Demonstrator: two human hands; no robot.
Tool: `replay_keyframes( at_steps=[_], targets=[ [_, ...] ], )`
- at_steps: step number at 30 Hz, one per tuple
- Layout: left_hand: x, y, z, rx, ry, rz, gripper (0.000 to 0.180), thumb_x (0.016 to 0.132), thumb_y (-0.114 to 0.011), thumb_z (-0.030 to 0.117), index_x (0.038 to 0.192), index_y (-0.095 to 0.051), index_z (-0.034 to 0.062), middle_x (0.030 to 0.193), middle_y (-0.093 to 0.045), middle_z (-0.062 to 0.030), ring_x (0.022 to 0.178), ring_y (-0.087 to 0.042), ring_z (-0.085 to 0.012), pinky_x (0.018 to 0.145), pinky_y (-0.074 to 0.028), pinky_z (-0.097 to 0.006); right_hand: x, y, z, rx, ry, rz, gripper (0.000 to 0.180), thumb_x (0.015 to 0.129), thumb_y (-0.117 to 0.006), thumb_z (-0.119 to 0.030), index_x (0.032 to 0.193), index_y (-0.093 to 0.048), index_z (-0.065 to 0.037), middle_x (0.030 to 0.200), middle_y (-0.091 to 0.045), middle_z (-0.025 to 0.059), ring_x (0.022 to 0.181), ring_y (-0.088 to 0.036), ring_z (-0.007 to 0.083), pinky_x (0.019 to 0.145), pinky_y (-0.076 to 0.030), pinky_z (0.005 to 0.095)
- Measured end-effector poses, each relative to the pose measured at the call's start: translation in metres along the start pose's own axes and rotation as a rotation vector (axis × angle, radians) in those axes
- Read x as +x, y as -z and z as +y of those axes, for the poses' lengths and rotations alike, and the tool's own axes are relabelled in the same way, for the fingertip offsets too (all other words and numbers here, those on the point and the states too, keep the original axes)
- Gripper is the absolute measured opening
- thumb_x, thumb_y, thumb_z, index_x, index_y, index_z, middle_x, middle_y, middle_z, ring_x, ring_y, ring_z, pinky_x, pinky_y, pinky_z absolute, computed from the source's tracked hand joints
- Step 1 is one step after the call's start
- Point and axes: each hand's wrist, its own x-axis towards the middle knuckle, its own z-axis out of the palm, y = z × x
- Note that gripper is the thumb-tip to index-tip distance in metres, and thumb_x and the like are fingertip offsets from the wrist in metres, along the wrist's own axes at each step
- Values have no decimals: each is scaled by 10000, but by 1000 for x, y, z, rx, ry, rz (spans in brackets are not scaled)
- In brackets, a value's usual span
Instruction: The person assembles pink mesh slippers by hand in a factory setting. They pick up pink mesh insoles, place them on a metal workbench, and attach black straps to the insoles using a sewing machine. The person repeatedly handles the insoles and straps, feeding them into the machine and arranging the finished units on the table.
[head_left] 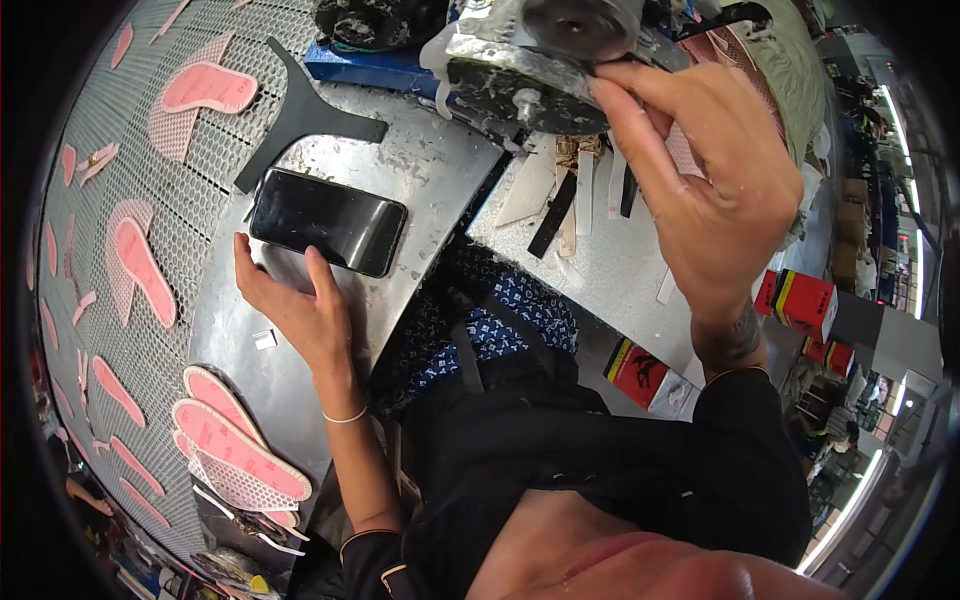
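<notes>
Grey metal mesh point(192, 215) sweeps down the far left, and pink insoles point(208, 87) lie spread over it, some on dotted pink pieces. Faint reddish print marks several, too small to read. Lower down, a stack of insoles point(235, 445) rests at the corner of a scuffed silver tabletop point(225, 320), more reddish marks on top.

Moving right, a small white tag point(265, 340) sits near the left hand point(300, 310). That hand is spread, thumb and fingers apart, thumb at the lower edge of a black phone point(328, 220). The phone lies flat on the silver tabletop, its dark screen catching a pale reflection, just beside a black Y-shaped piece point(300, 118).

Next comes blue cloth point(525, 320) with a repeating white pattern, below the tabletop. Up top, the machine point(535, 60) is metal and black, smeared with whitish residue. Pale and dark strips point(555, 215) lie below it on a second metal surface point(620, 280).

Now the right hand point(720, 170): thumb and index finger close together at the machine's rim; whether anything is clamped between them, I cannot tell.

Further right, 2 red boxes point(803, 302) carry yellow bands, dark figures and lettering; bright strip lights point(848, 510) line the room beyond.
</notes>
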Motion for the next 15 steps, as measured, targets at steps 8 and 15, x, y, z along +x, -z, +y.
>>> replay_keyframes(
  at_steps=[8, 15],
  targets=[
    [0, 0, -2, -78, 28, 11, 669, 874, -612, 145, 1412, -268, -54, 1394, -332, -227, 1304, -350, -325, 1121, -238, -417, -8, -2, 7, -111, 51, 24, 158, 720, -747, 58, 864, -695, 16, 715, -599, 48, 620, -510, 133, 568, -407, 257],
    [-1, 2, -3, -85, 26, -13, 667, 871, -613, 135, 1409, -267, -53, 1373, -331, -228, 1277, -370, -326, 1095, -275, -415, -12, 0, 5, -168, 93, 40, 167, 715, -757, 46, 869, -706, 8, 728, -617, 50, 632, -522, 136, 555, -404, 245]
  ],
)
